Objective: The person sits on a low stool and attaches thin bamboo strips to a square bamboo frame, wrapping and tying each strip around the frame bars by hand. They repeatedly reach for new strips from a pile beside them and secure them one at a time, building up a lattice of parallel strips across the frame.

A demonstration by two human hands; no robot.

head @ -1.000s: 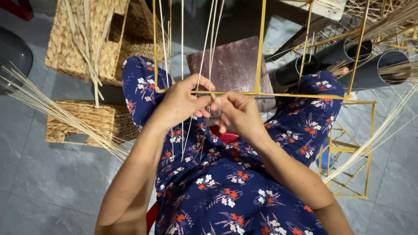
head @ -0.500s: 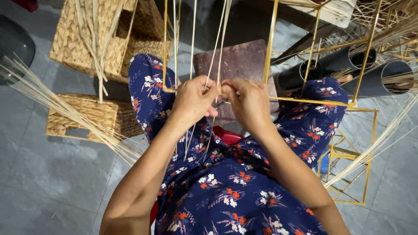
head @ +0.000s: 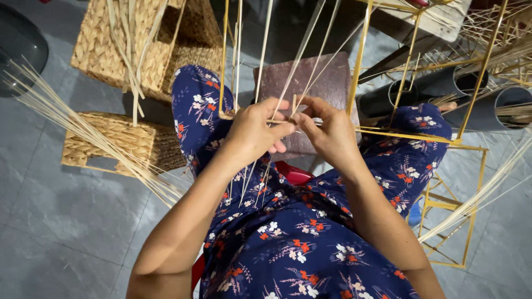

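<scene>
weaving pale strands onto a yellow wire frame

the grey tiled floor (head: 66,221) fills the view, with the seated person's blue floral lap (head: 288,243) across its middle. two woven baskets (head: 133,50) sit to the left, one tall, one low, and a loose sheaf of pale stalks (head: 72,127) fans out in front of them. dark tubes (head: 443,88) holding more stalks lie to the right. a yellow frame (head: 360,61) stands over the knees, its lower bar running across at hand level, and a brownish board (head: 321,77) lies behind it

thin strands (head: 265,50) rise from the bar past the top edge, their tails hanging over the lap. the left hand (head: 252,133) is curled, thumb and forefinger pinching the strands against the bar. the right hand (head: 330,130) is pressed close beside it, fingertips nipping one strand; the two hands almost touch

to do this step well, it seems wise to keep the left pinch firm so the set strands stay put, draw the working strand snug against the bar, and keep each strand flat and evenly spaced, without kinking
</scene>
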